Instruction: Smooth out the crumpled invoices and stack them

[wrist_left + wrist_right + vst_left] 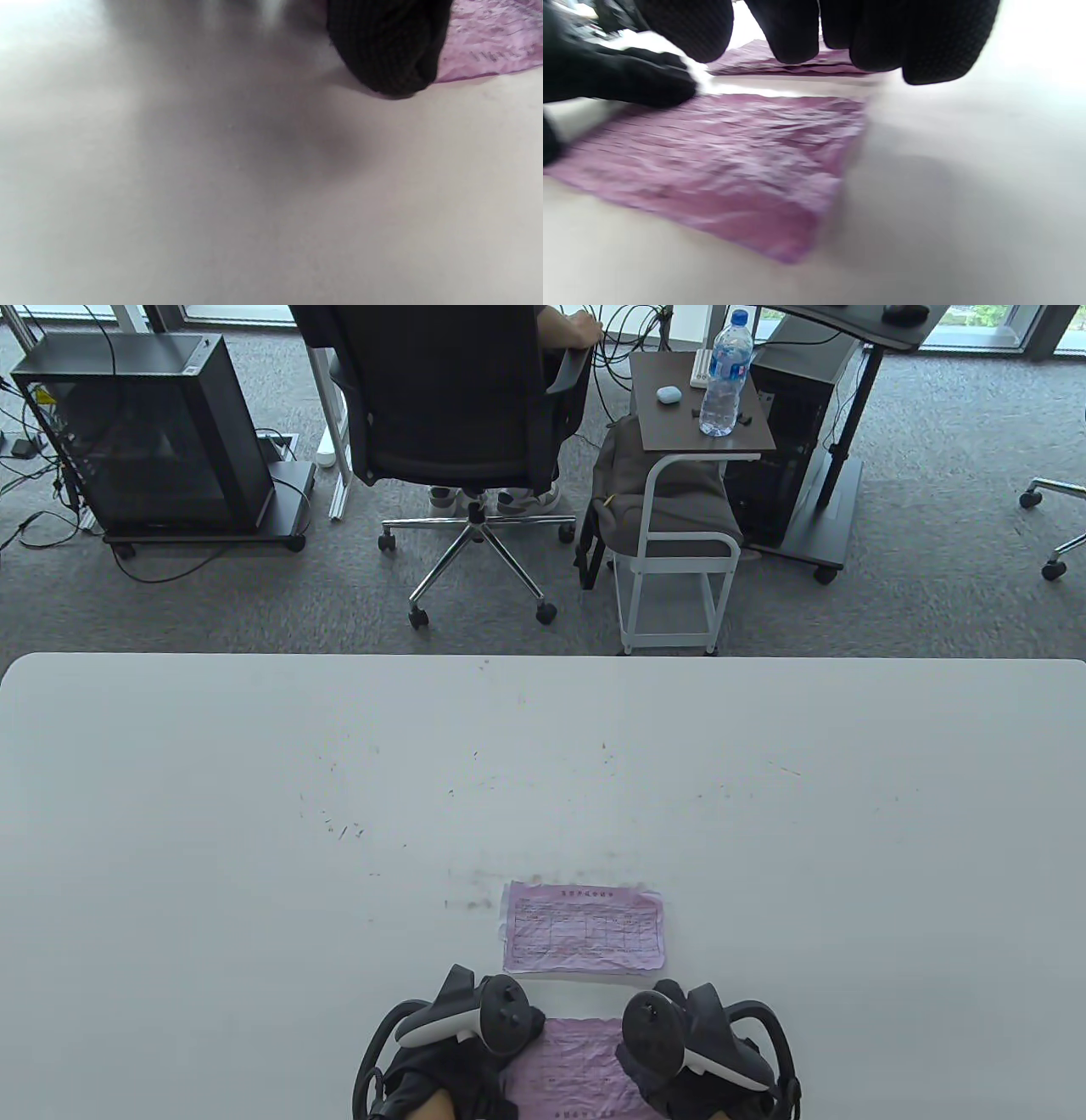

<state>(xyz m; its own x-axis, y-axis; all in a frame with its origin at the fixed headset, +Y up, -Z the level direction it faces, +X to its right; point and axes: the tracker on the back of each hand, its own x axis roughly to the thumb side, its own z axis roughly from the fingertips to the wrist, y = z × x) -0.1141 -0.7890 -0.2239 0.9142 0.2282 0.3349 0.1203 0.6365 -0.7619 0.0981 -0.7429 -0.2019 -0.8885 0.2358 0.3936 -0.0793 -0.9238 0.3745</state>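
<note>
Black knit covers both of your hands, low at the near edge of the white table (254, 814). Your left hand (458, 1052) lies on the left edge of the crumpled pink invoice (573, 1069) in front of you; in the right wrist view its fingers (649, 84) rest flat on the sheet's far left corner. In the left wrist view only one gloved fingertip (386, 46) shows, touching the table at the paper's edge. Your right hand (687, 1044) sits at the sheet's right side. Its fingers (925, 38) hang curled above the table in the right wrist view, and you cannot tell from these views whether they press the paper or grasp anything. The invoice under your hands lies spread out but wrinkled all over. Just beyond it, apart from it by a strip of bare table, a second pink invoice (584, 927) lies flat, printed side up, its grid of boxes visible.
</note>
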